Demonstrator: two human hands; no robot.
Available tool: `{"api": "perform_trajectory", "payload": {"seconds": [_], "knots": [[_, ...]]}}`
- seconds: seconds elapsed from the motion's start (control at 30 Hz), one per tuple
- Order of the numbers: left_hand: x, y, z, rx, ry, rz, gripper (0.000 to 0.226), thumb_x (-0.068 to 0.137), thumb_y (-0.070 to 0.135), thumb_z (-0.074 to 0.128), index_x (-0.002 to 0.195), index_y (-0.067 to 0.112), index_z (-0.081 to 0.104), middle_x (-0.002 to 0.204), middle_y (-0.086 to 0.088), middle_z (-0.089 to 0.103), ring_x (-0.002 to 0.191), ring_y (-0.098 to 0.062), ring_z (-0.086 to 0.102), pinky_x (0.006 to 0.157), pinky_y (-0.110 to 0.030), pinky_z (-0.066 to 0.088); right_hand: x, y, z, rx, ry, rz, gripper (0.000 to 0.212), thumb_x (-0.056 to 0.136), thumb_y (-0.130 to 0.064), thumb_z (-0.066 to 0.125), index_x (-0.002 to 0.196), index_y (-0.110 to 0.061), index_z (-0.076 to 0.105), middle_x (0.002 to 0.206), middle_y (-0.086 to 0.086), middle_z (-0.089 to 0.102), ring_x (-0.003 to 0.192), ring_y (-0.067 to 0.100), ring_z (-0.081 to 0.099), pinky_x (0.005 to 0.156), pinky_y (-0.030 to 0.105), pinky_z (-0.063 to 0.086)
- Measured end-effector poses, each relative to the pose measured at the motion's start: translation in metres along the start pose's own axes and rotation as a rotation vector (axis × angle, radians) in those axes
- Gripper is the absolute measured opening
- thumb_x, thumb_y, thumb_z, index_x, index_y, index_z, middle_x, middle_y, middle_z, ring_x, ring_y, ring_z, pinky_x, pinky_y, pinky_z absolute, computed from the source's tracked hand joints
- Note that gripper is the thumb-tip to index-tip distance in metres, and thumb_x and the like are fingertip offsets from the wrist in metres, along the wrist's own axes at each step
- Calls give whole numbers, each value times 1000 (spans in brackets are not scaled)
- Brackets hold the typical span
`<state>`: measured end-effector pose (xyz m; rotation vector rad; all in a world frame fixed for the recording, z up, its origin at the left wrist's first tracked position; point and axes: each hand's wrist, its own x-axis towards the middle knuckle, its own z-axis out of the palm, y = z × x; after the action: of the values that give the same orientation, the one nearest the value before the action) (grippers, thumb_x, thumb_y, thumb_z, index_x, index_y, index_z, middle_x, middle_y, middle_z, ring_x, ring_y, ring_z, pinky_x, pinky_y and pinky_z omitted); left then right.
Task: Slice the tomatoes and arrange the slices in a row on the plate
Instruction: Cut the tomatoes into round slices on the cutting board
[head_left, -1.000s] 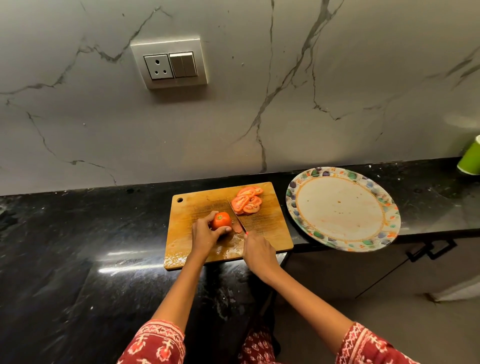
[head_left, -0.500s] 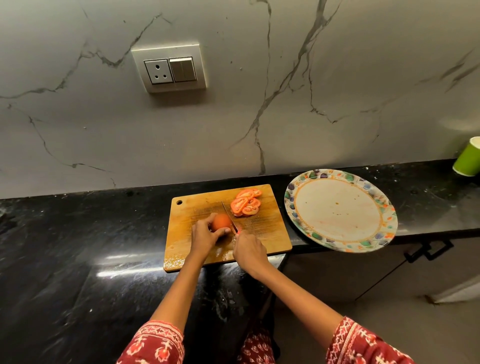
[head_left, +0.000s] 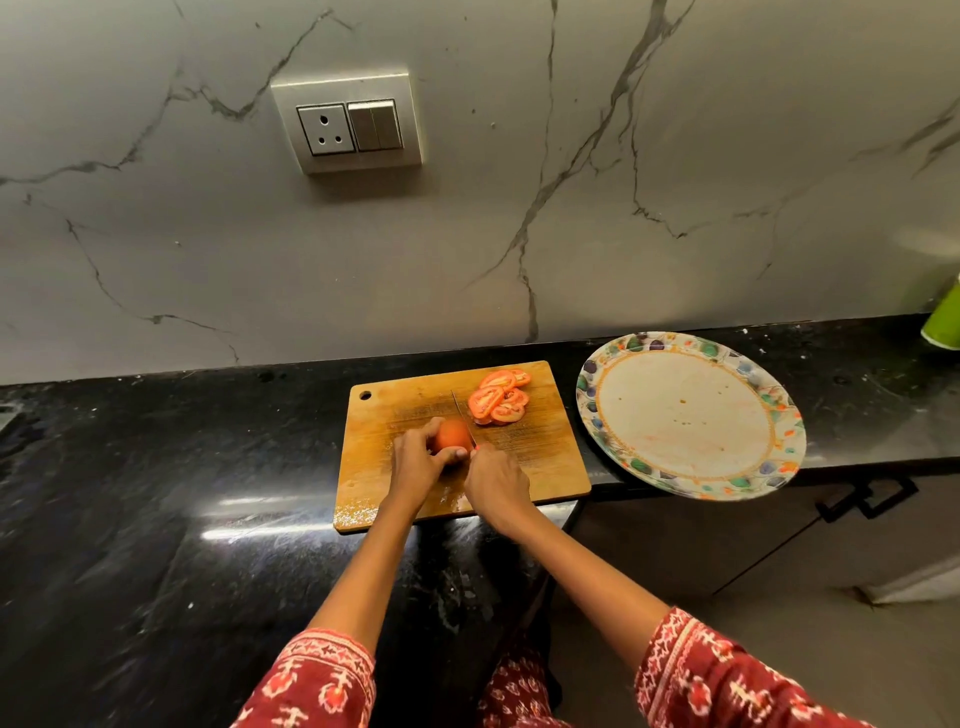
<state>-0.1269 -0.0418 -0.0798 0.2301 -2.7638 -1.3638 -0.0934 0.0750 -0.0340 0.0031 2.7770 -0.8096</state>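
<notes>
Knife (head_left: 461, 414) against held tomato (head_left: 451, 434)

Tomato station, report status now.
Left hand grips tomato; right hand holds knife against it. Slices on board. Plate bare. Nothing blocking.

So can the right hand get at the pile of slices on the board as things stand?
Probably yes, though not right away: the right hand grips the knife, whose blade rests against the tomato. The slices lie uncovered just beyond the blade on the cutting board, with nothing in between.
</notes>
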Motion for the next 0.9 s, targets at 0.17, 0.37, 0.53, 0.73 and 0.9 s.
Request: {"api": "perform_trajectory", "payload": {"seconds": [0.17, 0.37, 0.53, 0.73, 0.9], "knots": [[10, -8, 2, 16, -20, -36, 66, 74, 23, 75, 131, 4, 48, 132, -14, 51, 125, -27, 44, 103, -40, 41, -9, 10, 4, -21, -22, 12, 31, 96, -7, 37, 126, -4, 44, 117, 16, 58, 110, 34, 54, 83, 39, 43], [12, -20, 7, 37, -14, -33, 69, 71, 28, 78, 130, 5, 51, 128, -13, 54, 122, -26, 47, 101, -42, 44, 11, 0, -1, 36, -61, 43, 27, 95, -11, 43, 120, -4, 52, 119, 16, 59, 113, 32, 54, 85, 37, 44], [13, -29, 9, 54, -24, -45, 72, 72, 35, 76, 133, 12, 47, 128, -11, 53, 122, -26, 45, 100, -45, 44, 0, 9, 11, 7, -29, 18, 32, 97, -11, 38, 128, -6, 43, 117, 16, 59, 111, 33, 54, 80, 37, 42], [13, -19, 7, 52, 2, -13, 67, 73, 26, 76, 130, 4, 49, 127, -16, 55, 120, -29, 48, 100, -45, 43, 8, 5, 11, -20, -6, -21, 32, 98, -11, 36, 128, -3, 43, 121, 17, 58, 115, 33, 52, 86, 39, 44], [13, -17, 7, 65, -23, -20, 64, 73, 29, 76, 129, 7, 51, 126, -13, 56, 119, -28, 48, 99, -46, 44, 5, 13, 15, -37, 1, -39, 35, 99, -12, 36, 133, -5, 39, 121, 17, 58, 115, 34, 53, 86, 39, 43]]}}
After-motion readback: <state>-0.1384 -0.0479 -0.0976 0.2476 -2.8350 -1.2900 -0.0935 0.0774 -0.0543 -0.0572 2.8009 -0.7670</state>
